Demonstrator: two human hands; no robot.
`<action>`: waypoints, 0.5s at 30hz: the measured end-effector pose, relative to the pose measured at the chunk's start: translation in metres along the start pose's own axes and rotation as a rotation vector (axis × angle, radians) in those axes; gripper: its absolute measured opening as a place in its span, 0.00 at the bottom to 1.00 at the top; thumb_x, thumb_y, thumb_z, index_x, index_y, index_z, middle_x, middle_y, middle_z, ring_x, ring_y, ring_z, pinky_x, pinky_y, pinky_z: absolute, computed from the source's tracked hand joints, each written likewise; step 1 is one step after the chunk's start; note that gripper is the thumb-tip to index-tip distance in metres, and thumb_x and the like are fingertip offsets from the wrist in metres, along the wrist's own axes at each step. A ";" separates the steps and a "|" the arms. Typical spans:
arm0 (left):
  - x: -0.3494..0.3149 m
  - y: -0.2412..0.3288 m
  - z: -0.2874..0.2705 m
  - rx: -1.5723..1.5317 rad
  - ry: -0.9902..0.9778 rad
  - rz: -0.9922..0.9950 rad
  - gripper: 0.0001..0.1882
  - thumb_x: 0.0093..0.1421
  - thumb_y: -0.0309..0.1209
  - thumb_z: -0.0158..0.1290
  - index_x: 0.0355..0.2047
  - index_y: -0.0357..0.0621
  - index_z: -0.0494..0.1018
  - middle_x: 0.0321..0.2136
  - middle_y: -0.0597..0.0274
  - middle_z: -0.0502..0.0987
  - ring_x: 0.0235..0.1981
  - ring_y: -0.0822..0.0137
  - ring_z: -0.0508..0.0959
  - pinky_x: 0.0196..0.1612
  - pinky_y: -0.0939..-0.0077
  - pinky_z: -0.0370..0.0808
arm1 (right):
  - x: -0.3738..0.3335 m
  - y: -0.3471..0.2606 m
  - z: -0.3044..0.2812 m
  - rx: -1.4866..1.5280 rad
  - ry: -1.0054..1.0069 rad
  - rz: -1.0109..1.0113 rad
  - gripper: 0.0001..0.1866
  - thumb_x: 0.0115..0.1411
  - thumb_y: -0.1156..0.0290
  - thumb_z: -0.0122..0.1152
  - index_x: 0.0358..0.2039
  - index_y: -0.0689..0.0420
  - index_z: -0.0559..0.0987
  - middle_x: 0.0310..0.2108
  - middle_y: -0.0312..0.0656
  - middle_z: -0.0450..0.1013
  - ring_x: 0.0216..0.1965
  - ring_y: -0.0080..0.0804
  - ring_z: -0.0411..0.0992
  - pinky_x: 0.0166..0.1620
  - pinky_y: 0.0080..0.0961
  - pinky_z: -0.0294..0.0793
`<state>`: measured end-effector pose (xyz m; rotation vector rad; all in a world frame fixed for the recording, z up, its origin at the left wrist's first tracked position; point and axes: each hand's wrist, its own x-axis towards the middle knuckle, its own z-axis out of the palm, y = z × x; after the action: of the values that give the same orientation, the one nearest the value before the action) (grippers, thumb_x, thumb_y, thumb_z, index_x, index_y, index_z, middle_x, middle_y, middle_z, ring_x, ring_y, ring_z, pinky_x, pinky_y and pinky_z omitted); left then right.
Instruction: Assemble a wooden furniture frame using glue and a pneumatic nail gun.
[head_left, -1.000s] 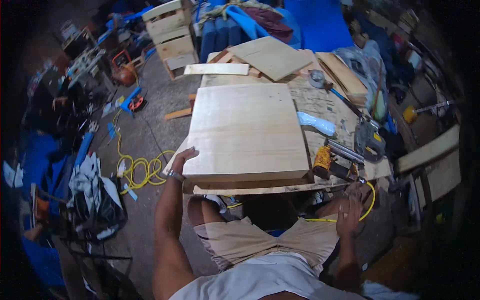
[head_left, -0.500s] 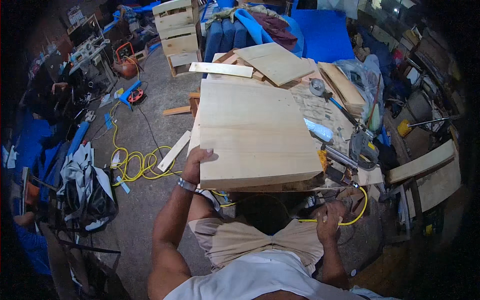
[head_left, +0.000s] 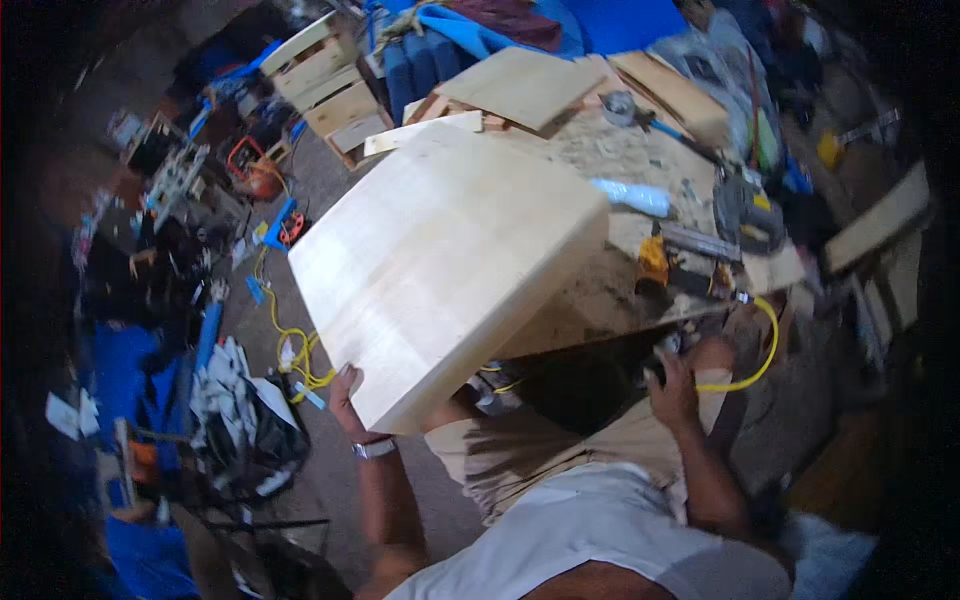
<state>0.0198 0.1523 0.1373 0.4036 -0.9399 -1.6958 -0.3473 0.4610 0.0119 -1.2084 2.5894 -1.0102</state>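
Note:
My left hand [head_left: 350,402] grips the near left corner of a pale wooden box-like piece [head_left: 440,230], thumb on its top face. This piece has a broad flat top and a deep side, and it lies turned at an angle over the worktable [head_left: 570,320]. My right hand [head_left: 675,388] hovers low beside my right knee, fingers apart, near a yellow air hose [head_left: 768,340]; I see nothing held in it. The hose runs to a yellow and black nail gun [head_left: 690,275] on the table's right side.
Behind the box lie a square wooden panel [head_left: 520,85] and a narrow board [head_left: 425,132]. A grey and black power tool [head_left: 748,215], a roll of tape [head_left: 618,107] and a clear plastic wrap [head_left: 632,197] sit on the table. Yellow hose coils [head_left: 290,345] lie on the floor at left.
The wooden piece has swung round, its near left corner now closer to me, with my left hand still on it. My right hand has lifted slightly off the hose. The whole view has tilted.

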 end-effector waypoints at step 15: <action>-0.033 -0.011 0.124 0.515 -0.166 0.129 0.29 0.62 0.39 0.52 0.55 0.27 0.66 0.48 0.43 0.77 0.45 0.56 0.80 0.48 0.62 0.78 | 0.097 -0.081 0.018 0.607 0.059 -0.111 0.22 0.63 0.65 0.60 0.55 0.61 0.73 0.46 0.50 0.76 0.45 0.43 0.76 0.50 0.37 0.75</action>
<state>-0.0607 0.2309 0.2009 0.5308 -1.4995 -1.3723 -0.3542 0.3444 0.0644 -1.1621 2.0153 -1.7048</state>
